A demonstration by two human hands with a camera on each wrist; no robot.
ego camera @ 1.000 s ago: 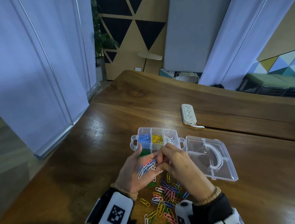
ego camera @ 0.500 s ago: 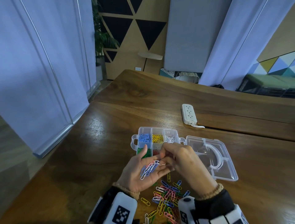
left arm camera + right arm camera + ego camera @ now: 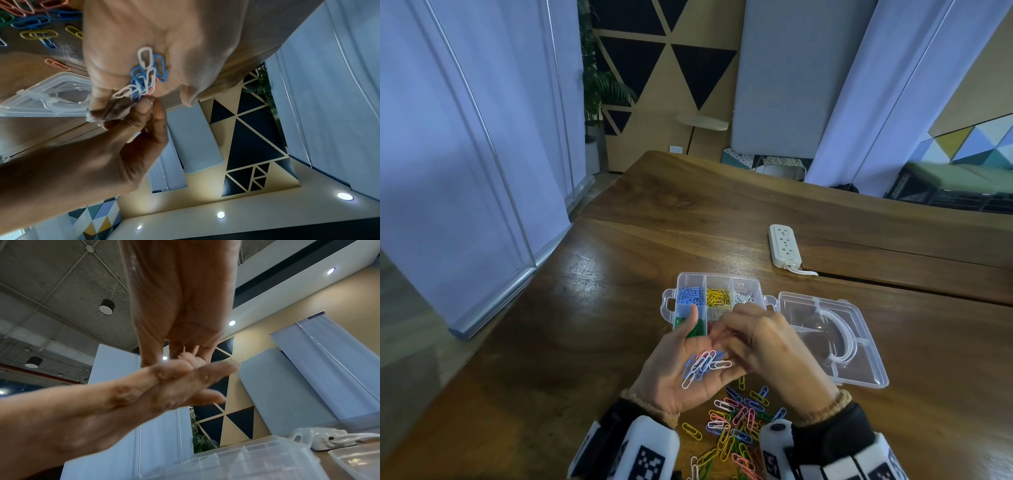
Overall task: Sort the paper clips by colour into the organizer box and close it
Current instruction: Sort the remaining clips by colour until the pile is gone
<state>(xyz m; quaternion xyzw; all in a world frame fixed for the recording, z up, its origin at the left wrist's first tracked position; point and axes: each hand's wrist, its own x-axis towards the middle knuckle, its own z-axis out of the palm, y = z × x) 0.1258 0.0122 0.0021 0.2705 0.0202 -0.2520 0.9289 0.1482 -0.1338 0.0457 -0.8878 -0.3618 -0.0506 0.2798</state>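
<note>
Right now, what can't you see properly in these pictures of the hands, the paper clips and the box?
- Near compartments of the clear plastic organizer box: head view, both hands cover them; only green shows.
- What the right hand pinches: its own fingers hide it in the head view; blurred in the right wrist view.
- Loose pile of coloured paper clips on the wooden table: bottom edge and wrist cameras cut it off.
- Number of clips in the left hand's palm: they overlap.

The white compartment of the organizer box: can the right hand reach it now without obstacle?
Probably yes. The right hand hovers just in front of the white compartment, the lid lies open to the side, and nothing covers the organizer box.
</note>
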